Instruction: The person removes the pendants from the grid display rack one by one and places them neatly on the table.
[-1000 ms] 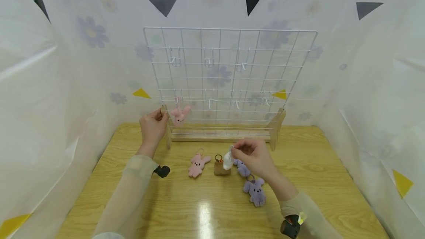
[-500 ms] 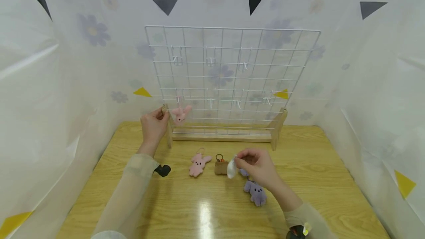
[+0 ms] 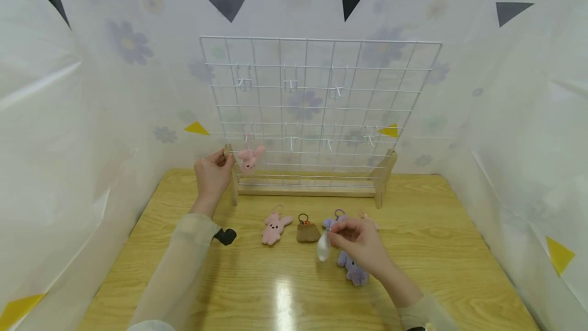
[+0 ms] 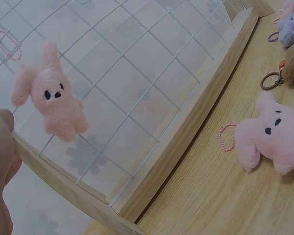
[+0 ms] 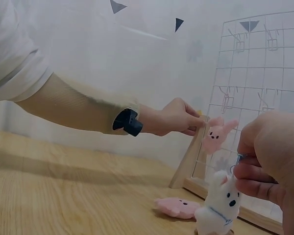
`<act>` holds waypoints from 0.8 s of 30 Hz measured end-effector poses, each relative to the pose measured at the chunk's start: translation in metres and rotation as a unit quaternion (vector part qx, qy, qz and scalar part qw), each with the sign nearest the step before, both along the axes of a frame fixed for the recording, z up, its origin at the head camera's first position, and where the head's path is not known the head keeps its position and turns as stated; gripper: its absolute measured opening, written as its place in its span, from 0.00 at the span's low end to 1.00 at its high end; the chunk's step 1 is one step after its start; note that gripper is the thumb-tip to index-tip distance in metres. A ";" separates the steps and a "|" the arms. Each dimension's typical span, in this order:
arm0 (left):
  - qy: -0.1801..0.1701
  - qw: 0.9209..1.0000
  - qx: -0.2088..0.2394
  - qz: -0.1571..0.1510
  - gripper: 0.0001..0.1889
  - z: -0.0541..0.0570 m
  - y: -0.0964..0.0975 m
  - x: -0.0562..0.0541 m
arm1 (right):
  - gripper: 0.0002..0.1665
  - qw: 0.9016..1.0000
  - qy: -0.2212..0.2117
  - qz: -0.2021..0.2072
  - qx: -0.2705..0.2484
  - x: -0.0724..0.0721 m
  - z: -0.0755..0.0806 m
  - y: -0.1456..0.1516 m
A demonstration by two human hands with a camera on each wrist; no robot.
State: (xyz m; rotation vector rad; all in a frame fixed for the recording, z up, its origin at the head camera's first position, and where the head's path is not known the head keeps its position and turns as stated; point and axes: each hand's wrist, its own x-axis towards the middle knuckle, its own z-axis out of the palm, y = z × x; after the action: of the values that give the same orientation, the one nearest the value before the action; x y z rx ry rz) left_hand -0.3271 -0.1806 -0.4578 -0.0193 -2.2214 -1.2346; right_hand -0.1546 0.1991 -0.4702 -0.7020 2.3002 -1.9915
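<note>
My left hand (image 3: 212, 176) grips the top of the wooden upright (image 3: 231, 188) at the left end of a white wire grid rack (image 3: 317, 109). Beside it, a pink plush rabbit keychain (image 4: 61, 105) hangs from a grid hook by a pink bead chain. My right hand (image 3: 360, 244) pinches the small clasp of a white plush keychain (image 5: 218, 203), which dangles above the table with a blue line across its body. Directly behind and below that hand lie two purple plush keychains, the nearer one (image 3: 354, 269) partly covered by it.
Another pink plush rabbit (image 3: 274, 229) and a brown plush keychain (image 3: 307, 232) with a dark ring lie on the wooden table (image 3: 229, 285). Several white hooks (image 3: 290, 86) bear nothing. Something pale pink pokes out behind my right hand. Patterned white sheets (image 3: 514, 132) surround the table.
My right hand has come down and toward me with the white plush, a little rightward. The farther purple plush's ring now shows. My left hand stays on the upright.
</note>
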 end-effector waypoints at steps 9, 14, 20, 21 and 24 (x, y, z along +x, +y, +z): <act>0.013 1.000 -0.004 0.002 0.14 -0.001 0.000 -0.001 | 0.04 1.000 -0.017 -0.015 0.019 0.011 -0.013 0.005; 0.008 1.000 -0.006 0.004 0.15 -0.001 0.000 0.000 | 0.03 1.000 -0.028 -0.002 0.014 0.018 -0.017 0.008; 0.000 1.000 -0.007 0.005 0.15 -0.001 0.000 -0.001 | 0.05 0.998 -0.056 0.007 -0.001 0.029 -0.019 0.010; -0.001 1.000 -0.007 0.005 0.15 -0.002 0.000 -0.001 | 0.05 0.998 -0.063 0.008 -0.006 0.031 -0.019 0.010; 0.000 1.000 -0.007 0.005 0.16 -0.002 0.000 -0.002 | 0.04 0.997 -0.074 0.009 -0.013 0.036 -0.020 0.009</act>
State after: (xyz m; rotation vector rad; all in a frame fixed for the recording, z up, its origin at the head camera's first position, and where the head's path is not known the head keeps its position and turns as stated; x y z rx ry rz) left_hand -0.3287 -0.1810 -0.4595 -0.0122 -2.2274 -1.2141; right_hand -0.1185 0.2084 -0.4904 -0.5536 2.1810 -1.9954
